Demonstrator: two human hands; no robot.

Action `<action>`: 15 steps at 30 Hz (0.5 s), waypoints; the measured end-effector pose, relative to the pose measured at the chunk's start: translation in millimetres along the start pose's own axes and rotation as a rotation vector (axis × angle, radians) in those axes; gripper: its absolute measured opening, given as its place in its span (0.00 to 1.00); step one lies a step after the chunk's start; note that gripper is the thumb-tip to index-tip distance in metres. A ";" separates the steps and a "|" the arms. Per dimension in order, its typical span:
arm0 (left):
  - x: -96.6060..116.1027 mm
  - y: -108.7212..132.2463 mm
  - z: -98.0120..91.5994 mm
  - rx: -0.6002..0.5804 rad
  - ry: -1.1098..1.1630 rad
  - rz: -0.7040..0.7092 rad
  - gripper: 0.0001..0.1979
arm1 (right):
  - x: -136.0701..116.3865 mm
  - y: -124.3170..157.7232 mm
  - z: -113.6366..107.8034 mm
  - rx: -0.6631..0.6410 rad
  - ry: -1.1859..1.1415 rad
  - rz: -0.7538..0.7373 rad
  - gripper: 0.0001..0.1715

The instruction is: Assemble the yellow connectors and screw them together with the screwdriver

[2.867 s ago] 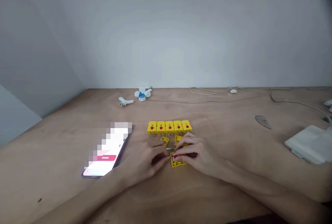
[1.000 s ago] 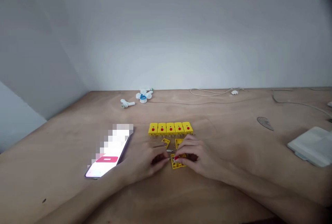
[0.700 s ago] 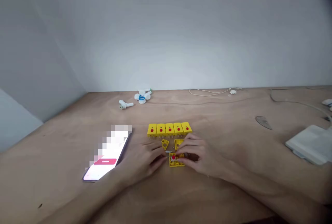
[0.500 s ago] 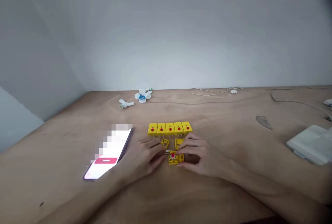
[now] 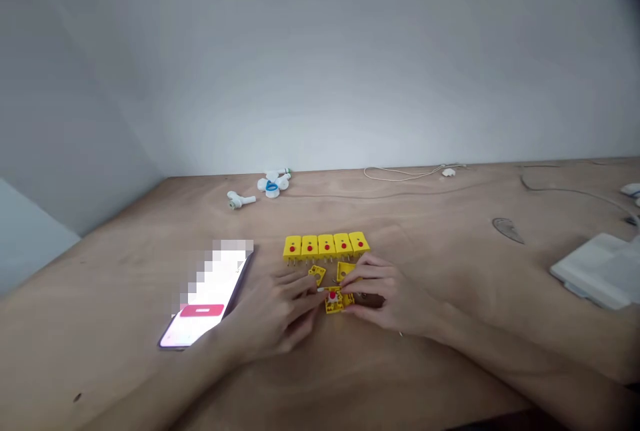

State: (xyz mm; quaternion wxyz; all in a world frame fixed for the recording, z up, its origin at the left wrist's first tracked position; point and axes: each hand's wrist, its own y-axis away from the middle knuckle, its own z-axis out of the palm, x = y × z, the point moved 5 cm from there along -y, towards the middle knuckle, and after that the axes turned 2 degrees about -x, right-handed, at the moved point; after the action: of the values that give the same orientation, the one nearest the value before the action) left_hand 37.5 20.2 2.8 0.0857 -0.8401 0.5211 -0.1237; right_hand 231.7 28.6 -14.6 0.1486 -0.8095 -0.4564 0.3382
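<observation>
A small open yellow plastic housing [image 5: 333, 308] with a red button in it lies on the table between my hands. My right hand [image 5: 383, 290] grips it from the right, thumb in front and fingers behind. The index fingertip of my left hand [image 5: 280, 308] touches its left edge, beside a small white piece [image 5: 321, 290]; the left thumb is apart from the index finger. Just behind lie a yellow cover with a hole [image 5: 317, 275] and another yellow shell [image 5: 343, 270], partly hidden by my right fingers. Several finished-looking yellow boxes [image 5: 327, 245] with red buttons and metal prongs stand behind those in a row.
A lit phone [image 5: 200, 324] lies left of my left forearm. White pipe-like fittings [image 5: 273, 184] sit near the wall, with a white cord [image 5: 395, 178] farther right. On the right are a white case [image 5: 595, 268], a grey cable [image 5: 570, 189] and a dark oval mark [image 5: 507, 230].
My left index finger has stretched forward onto the housing's left edge, away from the thumb. My right hand keeps its grip. The view has shifted slightly.
</observation>
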 end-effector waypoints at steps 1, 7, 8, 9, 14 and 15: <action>0.2 0.0 0.0 -0.004 0.001 -0.002 0.15 | 0.2 0.0 0.1 0.004 0.001 0.003 0.08; 0.7 -0.9 3.2 -0.019 -0.005 0.006 0.13 | 0.1 -0.3 1.2 -0.005 0.017 0.013 0.07; 0.3 -1.3 4.0 -0.019 -0.007 0.004 0.12 | -0.3 -0.3 1.2 -0.011 0.018 0.019 0.07; -0.2 -1.6 4.6 -0.018 -0.008 0.000 0.12 | -0.8 -0.4 0.9 -0.010 0.021 0.024 0.07; -1.1 -2.6 4.1 0.008 -0.022 -0.013 0.11 | -3.9 -1.2 -0.7 0.000 0.035 0.020 0.06; -1.2 -2.7 3.4 0.013 -0.019 -0.016 0.11 | -4.0 -1.4 -0.6 -0.004 0.036 0.022 0.06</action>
State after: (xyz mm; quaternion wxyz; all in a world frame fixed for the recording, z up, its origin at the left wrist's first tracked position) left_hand 40.3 22.5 0.1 0.0952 -0.8450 0.5125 -0.1197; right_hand 229.8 26.0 -11.8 0.1515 -0.8208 -0.4451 0.3243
